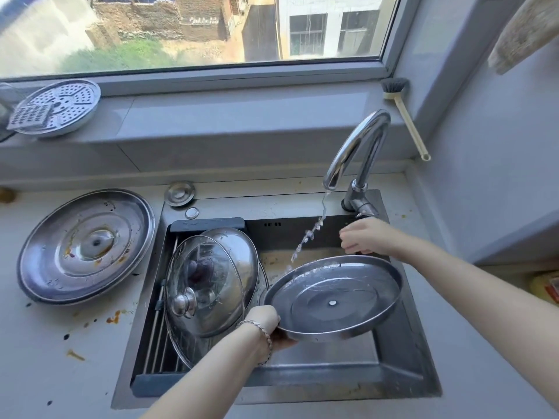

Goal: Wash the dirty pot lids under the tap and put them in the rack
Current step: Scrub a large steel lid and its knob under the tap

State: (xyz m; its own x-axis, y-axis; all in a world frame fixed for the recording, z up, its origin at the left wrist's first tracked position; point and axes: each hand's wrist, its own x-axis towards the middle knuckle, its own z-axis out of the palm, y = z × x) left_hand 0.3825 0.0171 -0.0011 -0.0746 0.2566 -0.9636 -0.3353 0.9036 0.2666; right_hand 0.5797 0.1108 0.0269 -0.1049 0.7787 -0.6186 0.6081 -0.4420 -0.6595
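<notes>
At the sink (393, 373), my left hand (266, 328) grips the near rim of a steel lid (332, 300), thumb over the edge and fingers curled beneath, holding it hollow side up over the basin. Water (308, 234) from the tap (357, 146) strikes its far left edge. My right hand (363, 237) sits just below the lever (367, 213), fingers bent; I cannot tell whether it touches the lever or holds anything. This is the rinsing step, I judge, about midway through the job. A glass lid (202, 285) and a domed lid (239, 252) lean on edge in the rack (157, 328) at the sink's left, while a big lid (87, 246), streaked orange (plainly unwashed), lies on the counter (45, 358) beside it. Next, the lid likely needs tilting so the water sweeps its whole hollow and drains. The right hand would have to come over to rub it before it goes on edge into the rack beside the others.
</notes>
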